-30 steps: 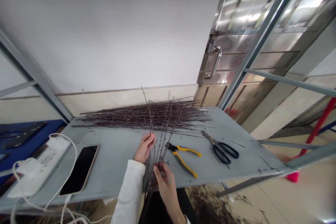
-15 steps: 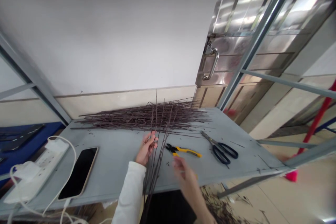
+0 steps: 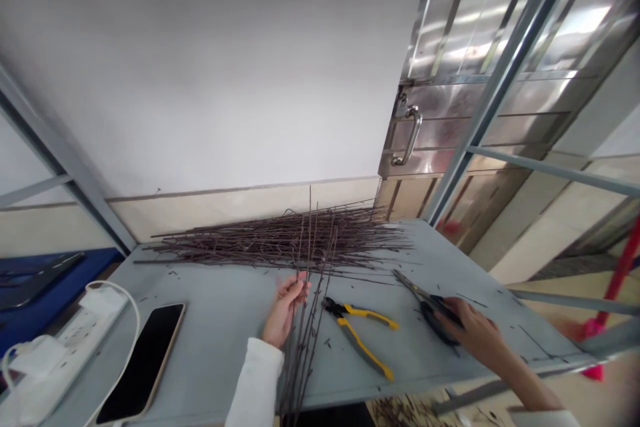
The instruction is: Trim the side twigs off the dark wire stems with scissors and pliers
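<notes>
Several thin dark twigs (image 3: 303, 347) are pinched in my left hand (image 3: 286, 307), running from the table's front edge up across a larger pile of twigs (image 3: 240, 240). My right hand (image 3: 470, 330) is at the black handles of the scissors (image 3: 423, 293), its fingers closing over them. The scissors lie on the table, blades pointing back and to the left. Between my hands rest pliers (image 3: 363, 327) with yellow and grey handles, spread open. My right hand partly hides the scissor handles.
On the left of the grey table (image 3: 225, 320) lie a phone (image 3: 143, 363) and a white power strip (image 3: 70, 353) with cables. Metal posts (image 3: 505, 80) rise at both sides. Twig scraps lie on the floor (image 3: 505, 407). A wall (image 3: 200, 80) stands behind.
My right hand has moved right, from in front of the pliers to the scissor handles. My left hand still holds the twigs. The view has shifted slightly.
</notes>
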A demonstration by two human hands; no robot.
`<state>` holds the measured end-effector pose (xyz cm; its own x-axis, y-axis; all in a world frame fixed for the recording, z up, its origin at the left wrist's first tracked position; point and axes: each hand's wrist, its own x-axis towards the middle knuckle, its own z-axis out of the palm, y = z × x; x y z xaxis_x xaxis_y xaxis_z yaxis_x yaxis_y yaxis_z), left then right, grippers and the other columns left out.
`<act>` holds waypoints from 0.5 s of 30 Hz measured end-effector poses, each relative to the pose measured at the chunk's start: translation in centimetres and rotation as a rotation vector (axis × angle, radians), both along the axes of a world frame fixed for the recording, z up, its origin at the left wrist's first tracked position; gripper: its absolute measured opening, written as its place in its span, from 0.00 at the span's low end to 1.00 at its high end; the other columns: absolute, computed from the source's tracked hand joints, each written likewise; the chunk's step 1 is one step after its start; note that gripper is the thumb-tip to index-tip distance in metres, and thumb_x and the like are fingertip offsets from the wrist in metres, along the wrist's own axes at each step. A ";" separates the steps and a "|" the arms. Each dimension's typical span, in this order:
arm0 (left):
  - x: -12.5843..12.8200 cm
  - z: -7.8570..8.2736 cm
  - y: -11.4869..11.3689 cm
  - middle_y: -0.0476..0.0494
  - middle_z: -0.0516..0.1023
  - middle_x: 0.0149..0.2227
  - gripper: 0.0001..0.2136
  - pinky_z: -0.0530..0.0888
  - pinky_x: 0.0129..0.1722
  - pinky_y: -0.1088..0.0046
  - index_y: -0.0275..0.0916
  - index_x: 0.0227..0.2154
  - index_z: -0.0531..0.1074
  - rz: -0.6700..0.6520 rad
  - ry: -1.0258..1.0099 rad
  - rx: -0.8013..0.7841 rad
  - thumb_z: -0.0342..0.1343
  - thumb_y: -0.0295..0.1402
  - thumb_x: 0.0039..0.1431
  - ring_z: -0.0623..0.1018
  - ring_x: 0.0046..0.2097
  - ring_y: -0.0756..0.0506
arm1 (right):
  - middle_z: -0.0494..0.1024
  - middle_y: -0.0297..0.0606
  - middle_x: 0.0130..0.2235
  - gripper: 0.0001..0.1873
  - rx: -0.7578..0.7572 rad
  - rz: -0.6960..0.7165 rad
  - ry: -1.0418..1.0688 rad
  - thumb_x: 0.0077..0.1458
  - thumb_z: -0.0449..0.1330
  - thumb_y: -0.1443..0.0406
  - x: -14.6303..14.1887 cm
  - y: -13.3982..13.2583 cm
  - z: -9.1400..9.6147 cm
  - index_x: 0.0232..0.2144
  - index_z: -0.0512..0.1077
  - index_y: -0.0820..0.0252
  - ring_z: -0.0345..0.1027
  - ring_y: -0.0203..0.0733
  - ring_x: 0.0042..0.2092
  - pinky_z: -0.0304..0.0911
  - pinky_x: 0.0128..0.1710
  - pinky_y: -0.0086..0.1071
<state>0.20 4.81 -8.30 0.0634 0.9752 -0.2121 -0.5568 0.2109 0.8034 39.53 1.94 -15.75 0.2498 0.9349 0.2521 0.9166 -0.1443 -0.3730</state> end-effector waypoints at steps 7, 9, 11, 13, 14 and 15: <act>0.0 1.9 1.1 0.49 0.76 0.28 0.20 0.66 0.26 0.78 0.39 0.42 0.74 -0.037 0.170 0.104 0.65 0.36 0.42 0.72 0.24 0.53 | 0.77 0.48 0.29 0.10 -0.180 0.174 0.033 0.32 0.58 0.60 1.6 1.7 2.8 0.23 0.66 0.53 0.73 0.52 0.34 0.66 0.37 0.39; 0.0 2.6 1.5 0.50 0.74 0.26 0.17 0.65 0.25 0.77 0.38 0.39 0.75 -0.040 0.293 0.130 0.64 0.35 0.42 0.71 0.25 0.52 | 0.76 0.47 0.28 0.10 -0.202 0.157 0.003 0.31 0.59 0.63 2.5 2.0 3.9 0.24 0.65 0.53 0.73 0.52 0.33 0.66 0.35 0.38; 0.0 3.1 2.0 0.50 0.74 0.26 0.13 0.65 0.26 0.76 0.37 0.34 0.76 -0.021 0.387 0.141 0.63 0.35 0.42 0.71 0.26 0.51 | 0.76 0.46 0.27 0.12 -0.144 0.144 -0.054 0.33 0.58 0.64 3.5 2.3 5.3 0.26 0.65 0.54 0.73 0.53 0.32 0.66 0.34 0.39; 0.2 3.5 2.3 0.50 0.73 0.26 0.10 0.65 0.26 0.77 0.37 0.27 0.74 0.009 0.421 0.152 0.64 0.36 0.41 0.71 0.27 0.51 | 0.75 0.46 0.27 0.13 -0.030 0.139 -0.139 0.35 0.57 0.62 4.3 2.5 7.2 0.29 0.63 0.54 0.72 0.55 0.34 0.65 0.35 0.41; 0.3 3.6 2.4 0.50 0.72 0.25 0.10 0.65 0.26 0.77 0.37 0.25 0.73 0.021 0.423 0.159 0.64 0.37 0.41 0.71 0.27 0.51 | 0.75 0.45 0.28 0.13 0.031 0.137 -0.178 0.37 0.56 0.62 4.3 2.5 8.4 0.30 0.62 0.54 0.72 0.55 0.34 0.65 0.36 0.42; 0.5 3.8 2.5 0.51 0.71 0.25 0.12 0.65 0.25 0.77 0.37 0.23 0.71 0.031 0.424 0.170 0.64 0.39 0.41 0.70 0.27 0.52 | 0.75 0.45 0.28 0.13 0.085 0.135 -0.204 0.39 0.56 0.60 4.2 2.6 9.6 0.31 0.61 0.54 0.72 0.55 0.34 0.65 0.36 0.42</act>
<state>0.68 7.32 -4.51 -0.0238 0.9985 -0.0499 -0.1757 0.0449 0.9834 43.70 4.53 -6.15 0.0600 0.9296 0.3636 0.9829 0.0086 -0.1839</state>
